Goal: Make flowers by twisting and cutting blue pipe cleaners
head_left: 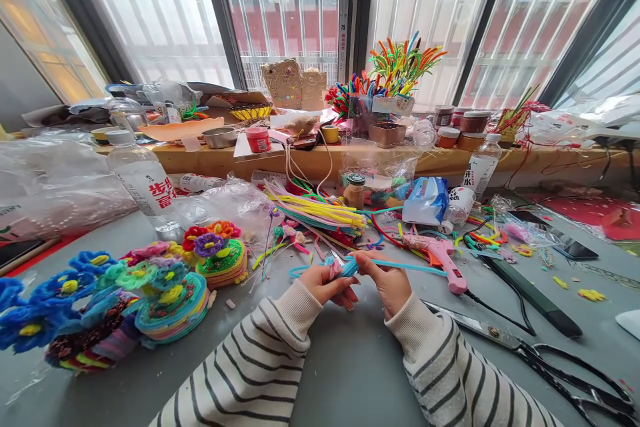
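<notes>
My left hand [326, 284] and my right hand [387, 283] meet above the grey table [340, 360], both in striped sleeves. Both are pinched on a light blue pipe cleaner [400, 265] that runs out to the right and loops left; a small pink and blue piece sits between the fingers. A pink glue gun [440, 255] lies just right of my right hand. Loose pipe cleaners in yellow and other colours [320, 210] lie beyond the hands.
Finished pipe-cleaner flowers [165, 293] crowd the left. Black scissors [550, 357] and a black tool [530, 293] lie at the right. A water bottle [145, 180], a small jar [355, 190], a tissue pack [426, 200] and a cluttered wooden sill [310, 160] stand behind.
</notes>
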Demonstrator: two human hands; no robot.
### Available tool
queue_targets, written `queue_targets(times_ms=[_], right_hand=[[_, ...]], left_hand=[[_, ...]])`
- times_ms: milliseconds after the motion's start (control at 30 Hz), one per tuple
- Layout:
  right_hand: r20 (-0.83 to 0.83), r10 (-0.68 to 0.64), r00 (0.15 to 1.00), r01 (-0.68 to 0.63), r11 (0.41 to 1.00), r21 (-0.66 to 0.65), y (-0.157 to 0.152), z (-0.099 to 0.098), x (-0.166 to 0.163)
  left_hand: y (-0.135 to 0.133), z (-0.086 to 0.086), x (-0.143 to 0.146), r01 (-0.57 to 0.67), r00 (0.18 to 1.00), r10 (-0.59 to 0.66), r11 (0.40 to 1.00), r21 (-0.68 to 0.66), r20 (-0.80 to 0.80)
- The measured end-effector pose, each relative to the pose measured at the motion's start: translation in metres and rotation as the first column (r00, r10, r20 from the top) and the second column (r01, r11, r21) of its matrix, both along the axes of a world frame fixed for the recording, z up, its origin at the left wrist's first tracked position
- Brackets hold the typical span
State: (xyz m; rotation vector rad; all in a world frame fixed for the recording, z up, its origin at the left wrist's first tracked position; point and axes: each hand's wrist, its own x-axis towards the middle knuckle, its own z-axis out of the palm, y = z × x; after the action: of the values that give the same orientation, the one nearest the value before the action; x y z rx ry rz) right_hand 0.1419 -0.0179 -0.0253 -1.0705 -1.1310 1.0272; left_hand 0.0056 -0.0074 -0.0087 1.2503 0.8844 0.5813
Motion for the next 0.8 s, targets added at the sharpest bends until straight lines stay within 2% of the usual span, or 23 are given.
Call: queue_targets(times_ms=[133, 200, 233, 267, 333, 400, 467, 500, 533, 567, 667, 733, 800], right_hand=[[-0.1, -0.047, 0.994, 0.042, 0.998, -0.055, 0.001, -0.001, 0.0], [-0.147, -0.056, 0.988, 0.046, 0.997, -0.069, 0.001, -0.002, 0.0], [-0.169, -0.06, 0.984, 0.047, 0.996, -0.076, 0.001, -0.002, 0.0], [-0.188, -0.062, 0.98, 0.047, 0.995, -0.084, 0.002, -0.003, 0.0], [-0.202, -0.067, 0.977, 0.048, 0.994, -0.096, 0.002, -0.004, 0.0], [-0.176, -0.064, 0.982, 0.049, 0.995, -0.09, 0.001, -0.003, 0.0], [-0.128, -0.039, 0.991, 0.032, 0.998, -0.062, 0.0, -0.001, 0.0], [-0.1, -0.015, 0.995, 0.011, 0.999, -0.043, 0.0, 0.0, -0.001], [-0.07, 0.017, 0.997, -0.019, 1.0, -0.022, -0.001, 0.001, -0.001], [-0.037, 0.052, 0.998, -0.052, 0.999, 0.0, -0.002, 0.003, -0.002], [0.055, 0.117, 0.992, -0.12, 0.992, 0.044, -0.005, 0.006, -0.004], [0.081, 0.104, 0.991, -0.108, 0.992, 0.057, -0.006, 0.007, -0.005], [0.087, 0.071, 0.994, -0.076, 0.995, 0.062, -0.006, 0.007, -0.005]], left_hand=[[0.0, 0.001, 0.0, -0.02, 0.996, 0.023, 0.999, 0.034, -0.091], [0.0, 0.002, -0.002, -0.038, 0.971, 0.079, 0.982, 0.183, -0.227], [0.0, 0.002, -0.003, -0.047, 0.943, 0.143, 0.952, 0.303, -0.302], [0.0, 0.003, -0.005, -0.056, 0.901, 0.238, 0.893, 0.446, -0.362], [-0.001, 0.005, -0.01, -0.083, 0.818, 0.443, 0.723, 0.686, -0.367], [-0.003, 0.009, -0.012, -0.115, 0.735, 0.603, 0.56, 0.821, -0.309], [-0.005, 0.013, -0.012, -0.166, 0.706, 0.671, 0.471, 0.867, -0.229], [-0.006, 0.015, -0.011, -0.2, 0.723, 0.664, 0.465, 0.862, -0.19], [-0.007, 0.016, -0.009, -0.236, 0.76, 0.631, 0.491, 0.839, -0.156], [-0.007, 0.016, -0.007, -0.268, 0.805, 0.581, 0.541, 0.797, -0.123], [-0.008, 0.013, 0.002, -0.277, 0.921, 0.386, 0.741, 0.611, -0.052], [-0.008, 0.008, 0.008, -0.262, 0.949, 0.314, 0.834, 0.486, -0.027], [-0.009, 0.003, 0.013, -0.306, 0.946, 0.325, 0.896, 0.322, -0.006]])
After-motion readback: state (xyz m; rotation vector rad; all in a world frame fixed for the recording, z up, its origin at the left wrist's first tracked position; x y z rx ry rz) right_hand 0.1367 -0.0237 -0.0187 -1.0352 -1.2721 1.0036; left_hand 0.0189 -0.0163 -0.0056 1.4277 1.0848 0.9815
